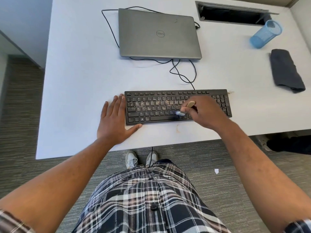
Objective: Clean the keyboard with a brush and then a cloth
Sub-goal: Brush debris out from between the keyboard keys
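The black keyboard (176, 106) lies near the front edge of the white bench (80, 78), its upper key rows speckled with pale crumbs. My right hand (207, 113) curls around a small brush (186, 108), bristles down on the lower keys. My left hand (114, 120) lies flat with straight fingers against the keyboard's left end. A dark folded cloth (286, 71) sits by the right edge, a closed laptop (158, 34) toward the back.

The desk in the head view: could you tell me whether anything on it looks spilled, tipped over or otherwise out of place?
Yes. Pale crumbs or dust lie scattered over the keyboard's upper key rows, and the blue mesh cup at the desk's far right lies tipped on its side.
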Tool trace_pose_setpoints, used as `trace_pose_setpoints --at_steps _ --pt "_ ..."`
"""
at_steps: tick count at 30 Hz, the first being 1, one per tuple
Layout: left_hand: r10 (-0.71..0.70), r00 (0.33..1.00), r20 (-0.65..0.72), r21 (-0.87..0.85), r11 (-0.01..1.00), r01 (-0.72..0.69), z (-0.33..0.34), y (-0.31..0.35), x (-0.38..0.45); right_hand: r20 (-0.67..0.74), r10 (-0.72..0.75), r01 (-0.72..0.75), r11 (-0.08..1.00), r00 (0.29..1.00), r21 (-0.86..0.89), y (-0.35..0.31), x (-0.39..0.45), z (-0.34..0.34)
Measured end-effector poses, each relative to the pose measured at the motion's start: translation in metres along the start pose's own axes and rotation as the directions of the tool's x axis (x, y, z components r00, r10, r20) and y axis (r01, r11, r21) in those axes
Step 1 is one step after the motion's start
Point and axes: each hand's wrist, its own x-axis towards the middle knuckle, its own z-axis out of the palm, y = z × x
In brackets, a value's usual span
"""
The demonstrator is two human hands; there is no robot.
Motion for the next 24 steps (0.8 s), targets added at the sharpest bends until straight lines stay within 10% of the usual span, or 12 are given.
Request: trace_pose_setpoints --at_steps 7,24 --pt "-0.001 1.0 -0.004 -0.002 1.0 0.001 0.0 0.0 0.0 0.124 -0.044 0.039 0.998 0.991 0.04 0.008 0.007 -0.007" --pt "0.002 1.0 0.009 0.007 1.0 -0.002 -0.001 -0.001 0.0 -0.087 0.206 -0.198 0.976 0.975 0.09 0.0 -0.007 0.002"
